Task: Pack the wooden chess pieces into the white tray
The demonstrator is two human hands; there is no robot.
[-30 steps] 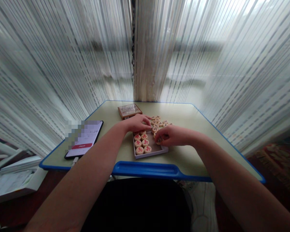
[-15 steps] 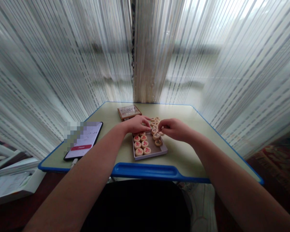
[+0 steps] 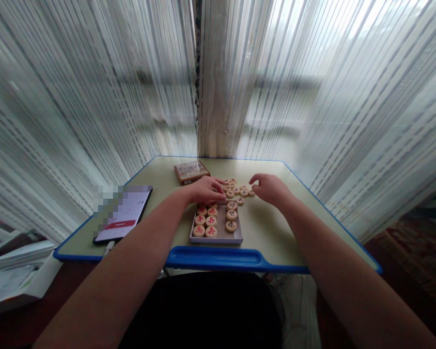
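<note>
Xiangqi pieces with black marks point(image 3: 231, 214) now line up three deep near the shallow box's point(image 3: 216, 240) right wall, nearer us and left of our right grip; box has turned squarer, so they run parallel to the red-marked pieces point(image 3: 211, 221), bare strip between. Our right hand point(image 3: 271, 188) has cleared the box: thumb and index parted, nothing visible between, just beside loose pieces point(image 3: 243, 192). Our left hand point(image 3: 205, 189) covers the box's far-left end, hold unclear.
</note>
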